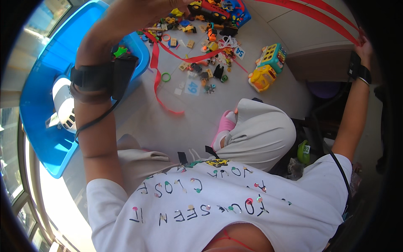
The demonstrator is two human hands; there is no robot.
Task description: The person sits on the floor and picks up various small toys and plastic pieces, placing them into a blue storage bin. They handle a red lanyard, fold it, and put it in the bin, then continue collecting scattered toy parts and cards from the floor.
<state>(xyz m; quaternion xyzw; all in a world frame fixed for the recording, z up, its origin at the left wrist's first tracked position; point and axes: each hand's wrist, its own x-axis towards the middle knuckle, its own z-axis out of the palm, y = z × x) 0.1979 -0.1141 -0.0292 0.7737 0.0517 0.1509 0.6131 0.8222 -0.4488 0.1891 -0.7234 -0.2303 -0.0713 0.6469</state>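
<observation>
A red ribbon (pixel 302 12) runs in two strands from the top edge to my right hand (pixel 364 47), which is raised far out at the right and closed on it. My left hand (pixel 154 12) reaches across the top left; its fingers are partly cut off by the frame, so its grip is hidden. Below that hand, a loose red ribbon length (pixel 155 63) trails down over the floor, and another piece crosses towards scattered toys (pixel 204 71). A red toy truck (pixel 209 11) is near the left fingertips.
At my left stands a large blue plastic bin (pixel 41 104) holding a white toy vehicle (pixel 64 104) and a green star piece (pixel 120 52). A yellow and teal toy bus (pixel 267 67) sits right of the toys. Number cards (pixel 192 86) lie on the floor. Dark furniture is at right.
</observation>
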